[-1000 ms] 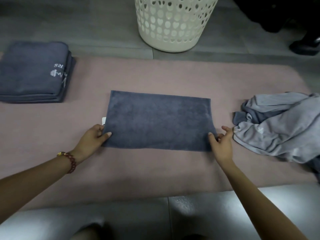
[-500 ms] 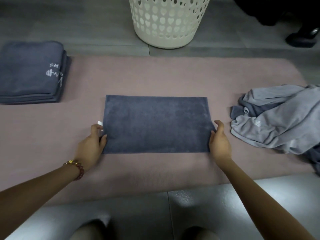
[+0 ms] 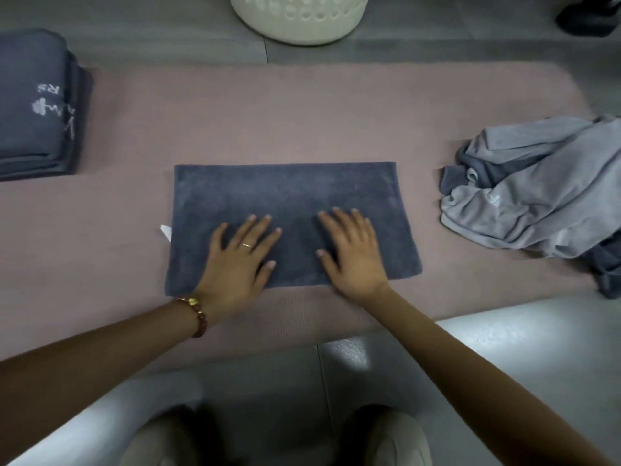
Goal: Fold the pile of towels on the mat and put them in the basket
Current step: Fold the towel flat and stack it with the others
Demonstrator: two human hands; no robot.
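Several dark grey folded terry towels sit stacked at the far left of my feed, on the left end of the long dusty-pink mat. The top one carries white lettering I cannot read.

Moving right, a small white tag pokes out from the left edge of the dark grey rectangular towel. That towel lies flat in the middle of the mat, its long side running across my view. The left hand rests palm down on the towel's near left part, fingers straight and spread, gripping nothing, its heel overhanging the near edge. I see a thin gold ring on one finger and a reddish beaded bracelet round the wrist.

Beyond the towel, off the mat on the grey tiled floor, stands the cream perforated plastic basket, with only its base in frame.

The right hand lies near the left one without touching it. It too is flat on the towel's near half, fingers extended and holding nothing. The towel is under both palms, not pinched.

Further right, well apart from the flat towel, a crumpled pile of light and darker grey towels lies on the mat's right end. A dark shoe shows in the top right corner.
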